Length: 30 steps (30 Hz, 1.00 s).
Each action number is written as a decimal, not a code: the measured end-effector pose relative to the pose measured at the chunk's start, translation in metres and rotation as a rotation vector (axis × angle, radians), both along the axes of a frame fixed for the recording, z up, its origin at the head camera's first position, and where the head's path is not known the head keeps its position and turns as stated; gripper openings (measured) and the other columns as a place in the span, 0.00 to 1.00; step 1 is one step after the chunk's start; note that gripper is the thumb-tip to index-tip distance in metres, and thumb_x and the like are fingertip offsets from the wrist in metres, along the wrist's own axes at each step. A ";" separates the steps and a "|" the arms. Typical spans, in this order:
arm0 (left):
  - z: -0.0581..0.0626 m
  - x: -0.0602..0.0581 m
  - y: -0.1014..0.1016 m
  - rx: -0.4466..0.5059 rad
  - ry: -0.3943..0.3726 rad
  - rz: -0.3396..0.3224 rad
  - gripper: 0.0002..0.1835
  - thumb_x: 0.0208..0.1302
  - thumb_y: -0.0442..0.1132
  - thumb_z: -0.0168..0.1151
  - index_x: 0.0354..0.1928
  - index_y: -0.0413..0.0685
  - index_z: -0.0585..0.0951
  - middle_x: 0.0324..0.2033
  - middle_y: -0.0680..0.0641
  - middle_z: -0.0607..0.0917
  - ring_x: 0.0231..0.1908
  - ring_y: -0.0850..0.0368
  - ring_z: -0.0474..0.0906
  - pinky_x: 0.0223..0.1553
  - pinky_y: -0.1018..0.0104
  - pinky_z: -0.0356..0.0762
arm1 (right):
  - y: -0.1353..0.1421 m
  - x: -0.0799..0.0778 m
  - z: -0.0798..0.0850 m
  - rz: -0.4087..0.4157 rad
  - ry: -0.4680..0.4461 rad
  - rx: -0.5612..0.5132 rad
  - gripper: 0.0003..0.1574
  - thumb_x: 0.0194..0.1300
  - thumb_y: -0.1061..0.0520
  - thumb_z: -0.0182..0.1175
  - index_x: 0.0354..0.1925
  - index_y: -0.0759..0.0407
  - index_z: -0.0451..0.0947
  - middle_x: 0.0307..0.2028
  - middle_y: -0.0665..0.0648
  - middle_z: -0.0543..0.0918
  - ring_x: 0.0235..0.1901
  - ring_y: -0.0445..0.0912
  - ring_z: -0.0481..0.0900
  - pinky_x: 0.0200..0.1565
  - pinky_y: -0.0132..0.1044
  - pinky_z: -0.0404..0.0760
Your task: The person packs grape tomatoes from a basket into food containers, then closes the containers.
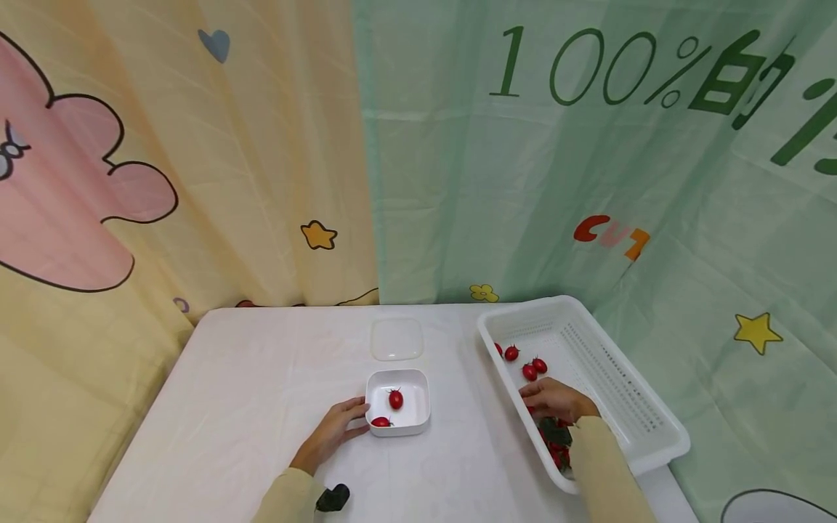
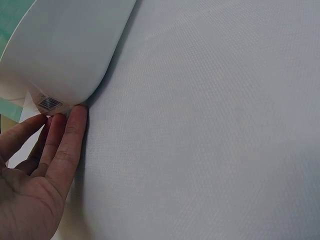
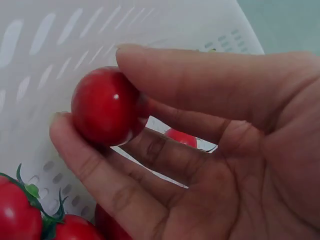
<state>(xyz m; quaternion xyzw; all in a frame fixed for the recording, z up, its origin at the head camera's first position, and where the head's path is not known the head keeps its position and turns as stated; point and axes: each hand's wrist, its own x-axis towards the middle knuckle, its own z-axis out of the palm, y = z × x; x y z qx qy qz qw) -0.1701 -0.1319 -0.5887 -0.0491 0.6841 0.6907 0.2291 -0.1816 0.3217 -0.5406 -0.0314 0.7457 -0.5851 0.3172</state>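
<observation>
Head view: two red oval cherry tomatoes (image 1: 395,399) are lying in a square white plastic box (image 1: 400,430); a clear square lid (image 1: 397,339) is lying off, behind it, on the white-covered desk (image 1: 261,378). More tomatoes are waiting in a white slotted plastic basket (image 1: 591,363); I am judging the work early. The pale right sleeve (image 1: 608,476) is hiding their count.

Left wrist: the left hand (image 2: 40,192) is touching the box, fingers nearly straight; its interior is not showing.

Right wrist: the right hand (image 3: 220,165) is pinching one round, glossy red tomato (image 3: 102,107) at the basket; neighbours are running out of frame.

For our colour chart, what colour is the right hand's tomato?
The tomato is red, seen best in the right wrist view.
</observation>
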 end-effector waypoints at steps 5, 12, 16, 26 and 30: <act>-0.001 -0.001 -0.001 -0.007 -0.002 0.003 0.30 0.71 0.43 0.54 0.65 0.25 0.63 0.57 0.32 0.73 0.52 0.45 0.75 0.53 0.52 0.79 | -0.003 0.001 0.007 -0.006 0.012 -0.003 0.24 0.64 0.65 0.58 0.54 0.81 0.71 0.43 0.59 0.84 0.38 0.46 0.83 0.45 0.44 0.85; 0.001 -0.001 0.000 -0.011 -0.003 0.015 0.30 0.71 0.43 0.54 0.65 0.26 0.64 0.57 0.32 0.74 0.52 0.45 0.75 0.54 0.51 0.78 | -0.007 0.002 0.014 -0.054 0.059 0.051 0.27 0.62 0.64 0.62 0.57 0.76 0.72 0.46 0.62 0.83 0.37 0.47 0.83 0.42 0.44 0.85; 0.002 0.000 0.000 -0.016 0.001 0.022 0.29 0.72 0.43 0.53 0.64 0.26 0.64 0.57 0.32 0.74 0.52 0.44 0.75 0.54 0.49 0.78 | -0.009 0.003 0.016 -0.085 0.099 0.083 0.29 0.61 0.63 0.64 0.58 0.76 0.71 0.49 0.62 0.81 0.40 0.48 0.83 0.47 0.47 0.84; 0.002 0.000 -0.001 -0.012 0.003 0.009 0.30 0.71 0.44 0.54 0.64 0.26 0.64 0.56 0.33 0.74 0.52 0.45 0.75 0.54 0.49 0.78 | -0.011 0.009 0.022 -0.150 0.145 0.033 0.25 0.65 0.61 0.61 0.56 0.77 0.72 0.46 0.60 0.83 0.41 0.48 0.83 0.53 0.56 0.79; 0.002 0.001 -0.001 -0.002 0.003 0.000 0.30 0.71 0.44 0.54 0.64 0.25 0.64 0.56 0.33 0.74 0.51 0.47 0.76 0.54 0.50 0.78 | -0.012 0.012 0.027 -0.170 0.168 0.044 0.26 0.66 0.60 0.61 0.56 0.76 0.72 0.50 0.62 0.81 0.43 0.47 0.83 0.54 0.56 0.78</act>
